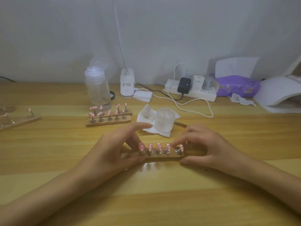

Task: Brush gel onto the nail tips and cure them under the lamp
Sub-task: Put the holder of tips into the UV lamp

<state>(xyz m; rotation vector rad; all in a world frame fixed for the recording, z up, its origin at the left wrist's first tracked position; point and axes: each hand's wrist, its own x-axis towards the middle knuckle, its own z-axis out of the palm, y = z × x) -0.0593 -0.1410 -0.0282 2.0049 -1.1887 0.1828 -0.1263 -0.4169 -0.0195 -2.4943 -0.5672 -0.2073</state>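
A wooden strip [162, 158] with several pink, white-dotted nail tips [158, 146] on metal stands lies in front of me on the table. My left hand [117, 147] grips the strip's left end, index finger lifted. My right hand [206, 145] holds the right end, thumb against the front edge and fingertips by the right-hand tips. The white curing lamp [280, 95] stands at the far right. A brush handle [180, 124] pokes out behind a frosted glass jar [165, 120].
Two more strips of pink tips [109, 117] stand behind, another strip [19, 119] at the far left. A clear bottle [97, 88], a white power strip [190, 92] with cables, a purple tissue pack [236, 86] and a white wipe [146, 116] line the back.
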